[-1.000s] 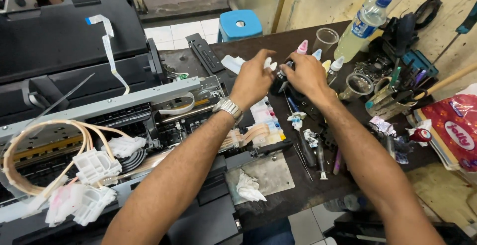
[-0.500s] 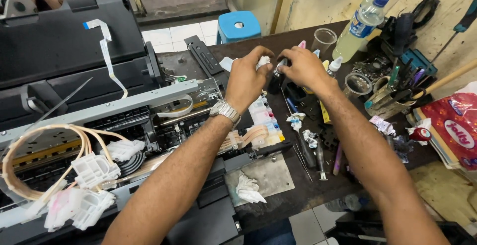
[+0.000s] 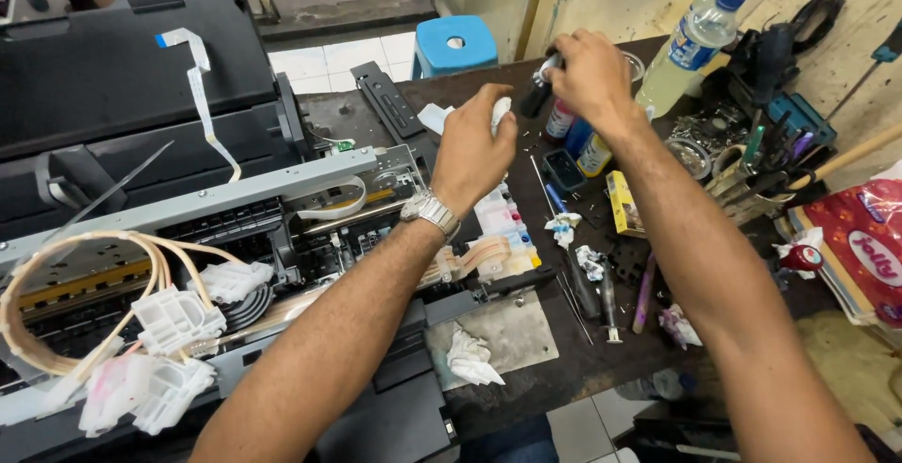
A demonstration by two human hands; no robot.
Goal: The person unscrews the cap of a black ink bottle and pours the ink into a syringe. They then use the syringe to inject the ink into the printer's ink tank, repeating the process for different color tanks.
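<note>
While both hands work above the desk, the scene reads so:
Held things: two; right hand wraps a small dark bottle, left hand pinches a white wad.
Place: both over the far middle of the desk, just apart.
Ink bottles: three standing under the right hand.
Plastic bottles: two at the far right.
Printer: one, opened, filling the left side.
Open room: a metal plate by the near edge.

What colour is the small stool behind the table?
The stool is blue, seen in the head view.
</note>
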